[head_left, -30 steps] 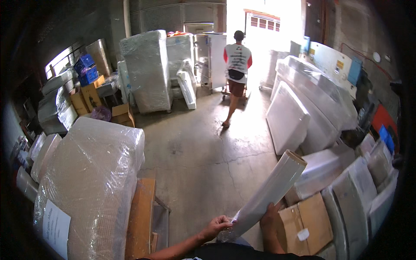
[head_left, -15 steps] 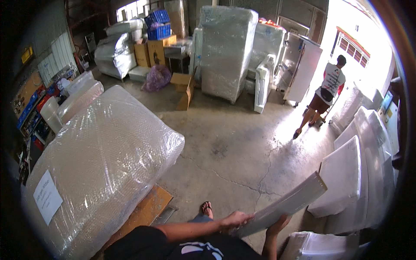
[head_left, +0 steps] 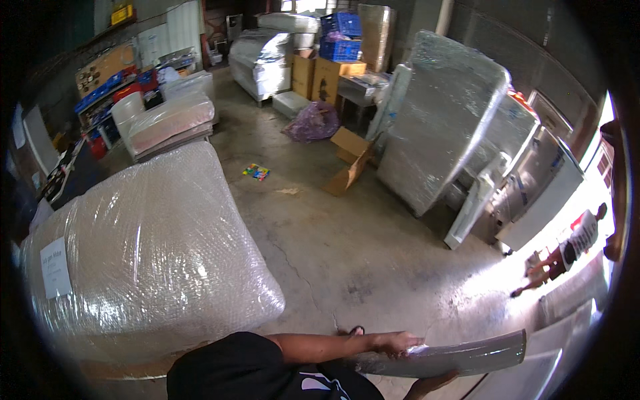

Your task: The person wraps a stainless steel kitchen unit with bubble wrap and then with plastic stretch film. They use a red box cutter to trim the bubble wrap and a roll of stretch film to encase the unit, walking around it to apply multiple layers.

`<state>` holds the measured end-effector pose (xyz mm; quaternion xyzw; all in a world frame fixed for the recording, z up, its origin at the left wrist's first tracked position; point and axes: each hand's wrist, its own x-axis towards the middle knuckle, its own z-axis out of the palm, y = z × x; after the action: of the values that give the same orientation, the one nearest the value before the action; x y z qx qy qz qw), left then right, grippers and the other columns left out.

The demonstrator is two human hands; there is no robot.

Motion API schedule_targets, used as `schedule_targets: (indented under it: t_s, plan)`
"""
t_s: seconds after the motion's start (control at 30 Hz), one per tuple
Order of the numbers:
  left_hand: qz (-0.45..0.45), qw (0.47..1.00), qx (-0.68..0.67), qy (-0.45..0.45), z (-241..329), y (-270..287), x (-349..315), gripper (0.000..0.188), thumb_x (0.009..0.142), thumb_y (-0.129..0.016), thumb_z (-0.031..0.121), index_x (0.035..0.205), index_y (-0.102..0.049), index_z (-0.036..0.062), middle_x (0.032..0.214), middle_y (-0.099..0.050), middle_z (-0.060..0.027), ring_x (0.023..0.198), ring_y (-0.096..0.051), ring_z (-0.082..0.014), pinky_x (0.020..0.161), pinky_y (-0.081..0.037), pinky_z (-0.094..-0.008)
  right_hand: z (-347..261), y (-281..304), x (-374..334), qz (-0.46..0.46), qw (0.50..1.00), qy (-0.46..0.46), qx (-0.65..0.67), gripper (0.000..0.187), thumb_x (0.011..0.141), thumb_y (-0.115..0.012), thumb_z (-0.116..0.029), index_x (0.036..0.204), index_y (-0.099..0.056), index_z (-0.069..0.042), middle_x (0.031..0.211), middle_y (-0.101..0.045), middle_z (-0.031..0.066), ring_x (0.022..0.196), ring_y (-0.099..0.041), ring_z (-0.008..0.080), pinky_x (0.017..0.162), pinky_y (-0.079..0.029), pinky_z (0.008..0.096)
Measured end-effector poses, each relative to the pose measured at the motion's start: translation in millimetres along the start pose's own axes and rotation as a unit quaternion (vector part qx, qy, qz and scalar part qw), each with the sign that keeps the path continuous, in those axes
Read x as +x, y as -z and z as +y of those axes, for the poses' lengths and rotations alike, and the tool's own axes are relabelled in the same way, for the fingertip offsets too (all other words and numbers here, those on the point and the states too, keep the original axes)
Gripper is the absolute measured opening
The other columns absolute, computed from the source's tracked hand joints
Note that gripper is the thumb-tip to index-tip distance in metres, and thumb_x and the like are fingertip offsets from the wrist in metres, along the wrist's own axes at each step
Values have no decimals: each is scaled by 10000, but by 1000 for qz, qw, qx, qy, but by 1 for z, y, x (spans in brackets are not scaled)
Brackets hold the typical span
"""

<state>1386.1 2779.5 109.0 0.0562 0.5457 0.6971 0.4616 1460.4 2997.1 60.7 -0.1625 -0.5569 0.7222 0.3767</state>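
Note:
A long, narrow grey panel [head_left: 467, 357], glossy as if covered in clear film, lies across the front of my body and points to the right. My left hand [head_left: 398, 343] grips it near its middle, fingers closed at the upper edge beside a shiny bit of film. From below, my right hand [head_left: 433, 384] holds the lower edge, with its fingers partly hidden behind the panel. The panel's near end is dim against my dark shirt. To the left stands a large bubble-wrapped block [head_left: 153, 253] with a white paper sheet [head_left: 55, 268] on it.
Tall film-wrapped furniture [head_left: 443, 113] leans at the back right. An open cardboard box [head_left: 350, 163], a purple plastic bundle [head_left: 313, 122] and blue crates [head_left: 340, 49] are farther back. A person [head_left: 567, 250] is near the bright doorway. Wrapped pieces [head_left: 527, 380] stand at lower right.
My view has swung left, so the room's things sit farther right. The panel has gone from slanting upward to nearly level, with both hands still on it.

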Motion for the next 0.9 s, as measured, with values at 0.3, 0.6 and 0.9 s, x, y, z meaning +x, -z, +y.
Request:
schedule_targets:
  t_s: [0.3, 0.6, 0.9]
  plan:
    - [195, 926, 30, -323, 102, 168, 118, 319, 1028, -630, 362, 851, -586, 100, 714, -543, 42, 598, -464, -62, 528, -385, -271, 84, -229, 141, -191, 980, -62, 12, 842, 989, -449, -666, 1463, -379, 27, 1448, -424, 213, 1321, -433, 353, 1091, -381, 532]
    - [289, 954, 66, -32, 214, 293, 53, 450, 1052, -539, 456, 822, -582, 71, 710, -506, 24, 621, -479, -115, 579, -429, -335, 173, -409, 171, -351, 917, -164, 88, 869, 983, -468, -660, 1511, -313, 12, 1502, -363, 221, 1351, -405, 370, 1106, -369, 550]
    - [355, 849, -100, -379, 260, 473, -19, 380, 1067, -538, 398, 864, -599, 83, 726, -516, 29, 736, -513, -64, 645, -433, -259, 235, -595, 122, -352, 931, -93, 24, 880, 983, -473, -655, 1537, -278, 1, 1530, -322, 229, 1369, -389, 381, 1115, -360, 560]
